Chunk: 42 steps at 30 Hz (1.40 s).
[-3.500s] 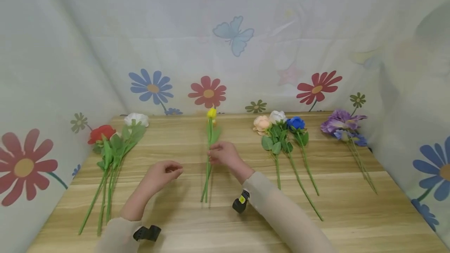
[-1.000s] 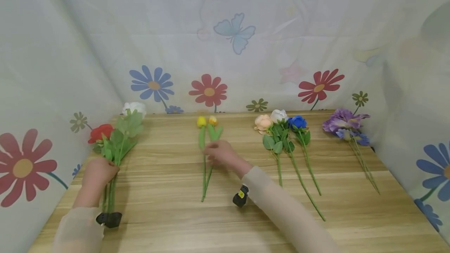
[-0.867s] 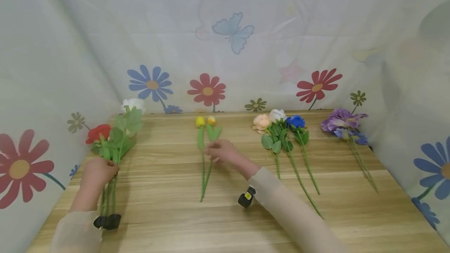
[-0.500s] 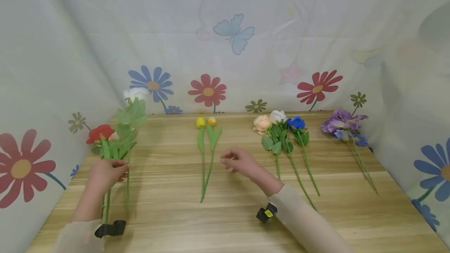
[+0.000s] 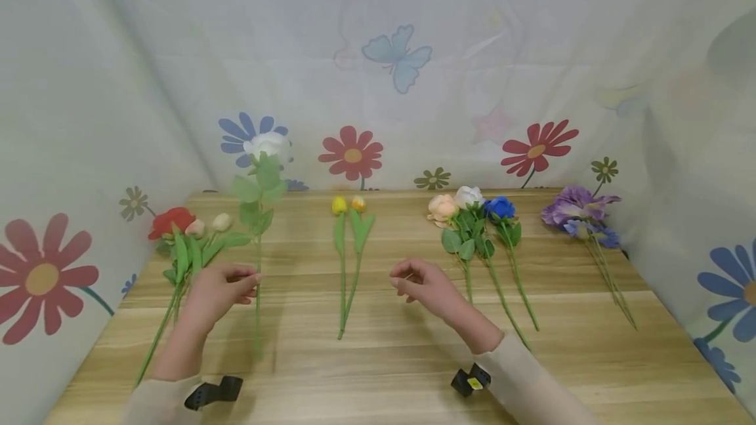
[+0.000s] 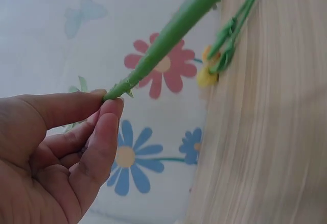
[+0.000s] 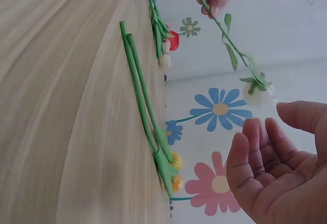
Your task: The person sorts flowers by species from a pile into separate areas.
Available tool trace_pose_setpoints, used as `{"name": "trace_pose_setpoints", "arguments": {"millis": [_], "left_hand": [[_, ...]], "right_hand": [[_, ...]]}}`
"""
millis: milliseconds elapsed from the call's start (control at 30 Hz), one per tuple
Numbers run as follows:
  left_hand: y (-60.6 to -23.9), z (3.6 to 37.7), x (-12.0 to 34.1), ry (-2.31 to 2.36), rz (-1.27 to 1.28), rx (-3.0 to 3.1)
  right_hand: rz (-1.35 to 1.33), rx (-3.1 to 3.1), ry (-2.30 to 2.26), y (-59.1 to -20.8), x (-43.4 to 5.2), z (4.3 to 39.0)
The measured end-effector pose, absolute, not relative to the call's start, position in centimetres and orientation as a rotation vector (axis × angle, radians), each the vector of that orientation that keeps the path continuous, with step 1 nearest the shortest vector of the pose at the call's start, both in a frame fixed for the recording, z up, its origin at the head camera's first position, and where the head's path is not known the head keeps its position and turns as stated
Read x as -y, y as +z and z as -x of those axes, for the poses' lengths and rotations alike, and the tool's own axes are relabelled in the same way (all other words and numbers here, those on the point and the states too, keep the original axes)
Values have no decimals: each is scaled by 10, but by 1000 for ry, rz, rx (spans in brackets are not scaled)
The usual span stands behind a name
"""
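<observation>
My left hand point(image 5: 215, 294) pinches the stem of a white flower point(image 5: 268, 146), possibly a rose, between thumb and fingertips. The flower is raised above the table with its bloom up against the curtain. The left wrist view shows the green stem point(image 6: 173, 38) close up at the fingertips. My right hand point(image 5: 431, 290) hovers over the middle of the table, fingers loosely curled, holding nothing. Between the hands lie a yellow tulip point(image 5: 338, 206) and a yellow-orange tulip point(image 5: 358, 204), their stem ends crossing.
At the left lie a red flower point(image 5: 171, 222) and pale tulips point(image 5: 221, 222). To the right are a peach flower point(image 5: 441, 207), a white one point(image 5: 469, 197) and a blue one point(image 5: 500, 207). Purple flowers point(image 5: 571, 205) lie farther right. A patterned curtain point(image 5: 390, 5) surrounds the wooden table point(image 5: 331, 382).
My right hand has laid the tulips side by side and drawn back to the right. My left hand has gone to the left pile, lifted the white flower and brought it toward the middle.
</observation>
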<state>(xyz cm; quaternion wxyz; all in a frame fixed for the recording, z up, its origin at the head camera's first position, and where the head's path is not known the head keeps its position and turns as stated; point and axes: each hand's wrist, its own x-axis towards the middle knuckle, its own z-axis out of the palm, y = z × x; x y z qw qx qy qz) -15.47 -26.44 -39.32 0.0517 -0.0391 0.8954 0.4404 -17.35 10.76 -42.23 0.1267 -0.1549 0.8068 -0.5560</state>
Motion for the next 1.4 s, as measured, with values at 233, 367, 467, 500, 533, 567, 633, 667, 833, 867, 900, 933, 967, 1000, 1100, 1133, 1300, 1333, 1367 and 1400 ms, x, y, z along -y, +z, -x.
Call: {"name": "trace_pose_setpoints", "arguments": {"millis": [233,367,467,500,533,567,633,667,833,867,900,933,967,1000,1100,1133,1300,1333,1367,1400], "left_hand": [[-396,150,228,1470,84,-2657],[-396,149,206,1525,52,-2629],[-396,148,190,1561,41,-2603],[-396,148,185,1572,41,-2594],[-396,149,181,1583,39,-2587],[-396,149,177,1592,38,-2582],[-396,150,169,1605,31,-2576],[-396,150,166,1608,26,-2574],[-394,152,154,1633,-18,-2560],[-393,152,152,1638,-26,-2556],[-393,152,150,1642,-35,-2552],[-393,152,148,1644,-54,-2549],[-392,153,146,1646,-74,-2545],[-391,153,144,1648,-86,-2544],[-390,153,139,1653,-108,-2544],[-389,153,138,1653,-115,-2547],[-388,156,132,1642,-110,-2569],[-388,156,131,1636,-107,-2575],[-389,158,129,1632,-104,-2580],[-389,159,128,1632,-100,-2582]], "right_hand": [[480,-2324,-1675,-417,-97,169],[514,-2303,-1702,-416,-85,170],[521,-2293,-1726,-414,-74,170],[521,-2289,-1740,-413,-70,171],[516,-2286,-1752,-412,-66,171],[507,-2283,-1766,-411,-63,171],[489,-2281,-1787,-409,-56,172],[478,-2279,-1797,-408,-53,172],[451,-2264,-1830,-404,-40,176],[450,-2261,-1836,-403,-38,177],[449,-2259,-1839,-402,-36,177],[447,-2259,-1842,-401,-35,178],[443,-2258,-1846,-400,-33,178],[433,-2263,-1850,-399,-32,179],[406,-2270,-1872,-397,-30,180],[397,-2275,-1879,-396,-30,180],[381,-2323,-1889,-394,-33,180],[374,-2329,-1888,-394,-34,180],[374,-2335,-1884,-394,-36,181],[371,-2341,-1879,-394,-38,181]]}}
